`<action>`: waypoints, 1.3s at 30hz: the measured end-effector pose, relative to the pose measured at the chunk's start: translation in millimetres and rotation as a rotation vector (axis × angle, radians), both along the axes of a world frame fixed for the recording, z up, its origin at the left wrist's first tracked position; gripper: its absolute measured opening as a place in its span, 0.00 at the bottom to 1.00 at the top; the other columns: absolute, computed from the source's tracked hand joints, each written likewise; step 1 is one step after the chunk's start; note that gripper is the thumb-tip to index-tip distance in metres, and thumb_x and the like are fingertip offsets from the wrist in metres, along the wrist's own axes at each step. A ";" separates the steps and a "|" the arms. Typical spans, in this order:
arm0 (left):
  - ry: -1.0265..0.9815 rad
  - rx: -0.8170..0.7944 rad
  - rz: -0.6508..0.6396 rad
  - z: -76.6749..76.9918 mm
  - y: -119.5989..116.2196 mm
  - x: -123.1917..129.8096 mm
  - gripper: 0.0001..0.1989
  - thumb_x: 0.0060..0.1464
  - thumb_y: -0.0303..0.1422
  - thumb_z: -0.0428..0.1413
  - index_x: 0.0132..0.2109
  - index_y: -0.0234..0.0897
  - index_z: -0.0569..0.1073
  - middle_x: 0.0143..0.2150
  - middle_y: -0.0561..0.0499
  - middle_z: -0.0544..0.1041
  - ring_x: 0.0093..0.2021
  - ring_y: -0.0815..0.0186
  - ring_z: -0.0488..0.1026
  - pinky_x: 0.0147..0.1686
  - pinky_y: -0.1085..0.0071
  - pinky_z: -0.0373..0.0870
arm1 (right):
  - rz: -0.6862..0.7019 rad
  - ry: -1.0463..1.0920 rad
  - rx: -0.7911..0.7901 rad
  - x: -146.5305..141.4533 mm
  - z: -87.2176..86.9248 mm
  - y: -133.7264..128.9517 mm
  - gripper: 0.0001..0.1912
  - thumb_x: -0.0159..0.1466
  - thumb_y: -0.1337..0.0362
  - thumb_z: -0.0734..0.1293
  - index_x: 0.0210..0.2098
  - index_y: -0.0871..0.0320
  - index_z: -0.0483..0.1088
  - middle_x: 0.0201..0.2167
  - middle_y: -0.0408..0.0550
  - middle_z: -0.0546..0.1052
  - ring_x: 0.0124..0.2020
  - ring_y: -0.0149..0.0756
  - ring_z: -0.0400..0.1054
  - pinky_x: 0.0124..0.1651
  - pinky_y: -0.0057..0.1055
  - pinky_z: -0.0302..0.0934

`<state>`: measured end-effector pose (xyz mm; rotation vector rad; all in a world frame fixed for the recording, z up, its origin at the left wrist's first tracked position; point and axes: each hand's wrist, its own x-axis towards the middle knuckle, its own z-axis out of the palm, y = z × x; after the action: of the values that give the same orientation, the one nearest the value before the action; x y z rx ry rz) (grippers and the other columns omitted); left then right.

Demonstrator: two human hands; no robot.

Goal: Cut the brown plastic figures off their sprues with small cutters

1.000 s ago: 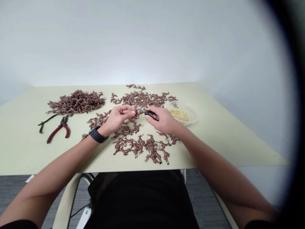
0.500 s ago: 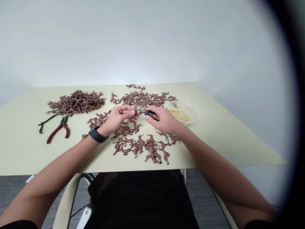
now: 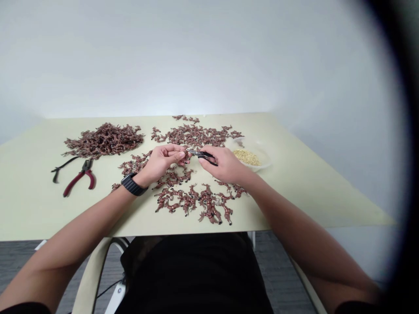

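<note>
Small black pliers (image 3: 203, 155) lie crosswise, nose pointing left, gripped in the nearly closed right hand (image 3: 226, 165), tips at the curled left hand (image 3: 162, 160), whose hold I can't make out.

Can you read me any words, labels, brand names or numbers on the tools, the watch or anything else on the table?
There is no readable text anywhere in view.
The small black pliers in the right hand show no legible marking.
The red-handled pliers show none either.
The black watch on the left wrist shows no readable display.
Any marks on the small brown figures would be too small to read.
</note>
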<state>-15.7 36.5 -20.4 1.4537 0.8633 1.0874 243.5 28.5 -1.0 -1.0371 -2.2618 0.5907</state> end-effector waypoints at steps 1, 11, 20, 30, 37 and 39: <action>0.007 0.014 0.012 0.2 -0.9 0.8 0.18 0.56 0.41 0.70 0.48 0.33 0.82 0.43 0.42 0.85 0.36 0.62 0.81 0.42 0.63 0.79 | 0.003 0.017 -0.026 -0.3 0.5 -0.6 0.13 0.72 0.52 0.63 0.38 0.55 0.68 0.28 0.42 0.69 0.28 0.33 0.61 0.34 0.34 0.50; 0.424 0.658 0.298 2.9 -10.7 -2.3 0.17 0.57 0.37 0.69 0.53 0.41 0.83 0.51 0.44 0.85 0.52 0.55 0.82 0.55 0.56 0.78 | 0.265 0.467 -0.986 1.5 6.7 3.3 0.18 0.73 0.47 0.63 0.39 0.56 0.68 0.27 0.37 0.53 0.25 0.29 0.37 0.22 0.30 0.34; 0.472 0.688 0.294 5.8 -7.5 -5.3 0.16 0.58 0.38 0.68 0.52 0.41 0.84 0.52 0.43 0.84 0.52 0.55 0.81 0.57 0.55 0.77 | 0.216 0.442 -0.903 -1.0 4.1 1.8 0.20 0.73 0.45 0.62 0.40 0.57 0.68 0.28 0.39 0.54 0.25 0.29 0.39 0.23 0.30 0.36; -0.079 0.006 0.044 6.2 -0.7 2.2 0.16 0.54 0.40 0.71 0.45 0.35 0.83 0.40 0.44 0.84 0.35 0.66 0.79 0.41 0.68 0.77 | -0.014 0.090 -0.024 -4.6 -2.0 -3.3 0.12 0.73 0.53 0.62 0.43 0.55 0.69 0.29 0.42 0.67 0.28 0.33 0.59 0.34 0.34 0.50; -0.084 -0.044 -0.016 7.0 -2.8 4.2 0.15 0.54 0.41 0.70 0.43 0.35 0.83 0.42 0.44 0.84 0.34 0.66 0.78 0.38 0.68 0.78 | 0.002 0.042 0.043 -2.8 1.0 -2.9 0.12 0.72 0.54 0.62 0.43 0.55 0.70 0.30 0.43 0.69 0.30 0.34 0.61 0.36 0.34 0.51; -0.080 -0.051 -0.018 7.3 -3.2 3.8 0.14 0.55 0.41 0.70 0.43 0.35 0.84 0.43 0.43 0.84 0.33 0.66 0.78 0.38 0.68 0.78 | 0.008 0.037 0.046 -2.8 0.3 -2.1 0.12 0.73 0.54 0.62 0.43 0.55 0.70 0.30 0.43 0.69 0.30 0.34 0.61 0.36 0.34 0.52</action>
<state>-12.0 33.3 -13.1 1.3640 0.8138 1.0950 240.7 26.3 -0.7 -0.9877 -2.2377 0.5543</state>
